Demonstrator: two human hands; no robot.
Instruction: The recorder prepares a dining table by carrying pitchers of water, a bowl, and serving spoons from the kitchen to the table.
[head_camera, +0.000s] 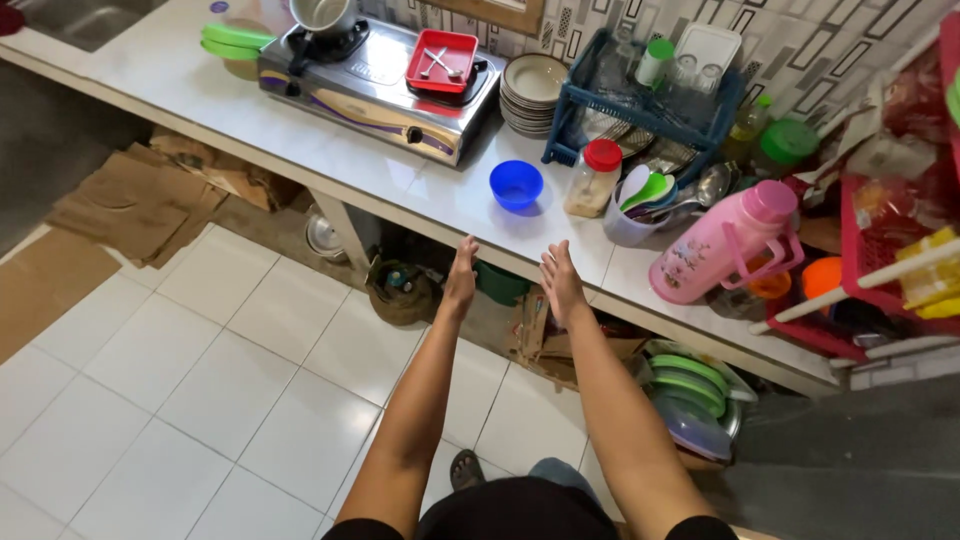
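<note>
A: Status? Left hand (461, 272) and right hand (560, 280) flat, fingers together, empty, near counter edge (440, 215).
B: Blue bowl (516, 184) just beyond, far side. Risk: tipping the jar (593, 178) at right through a wide reach.

On the white tabletop (250, 120) you see a two-burner gas stove (375, 85) carrying a red tray (442, 60) and a pot (322, 14). Beside it stand stacked bowls (530, 92), a blue dish rack (640, 100), a red-lidded jar (594, 178) and a pink jug (725, 242). Flattened cardboard (130, 200) lies on the floor.
</note>
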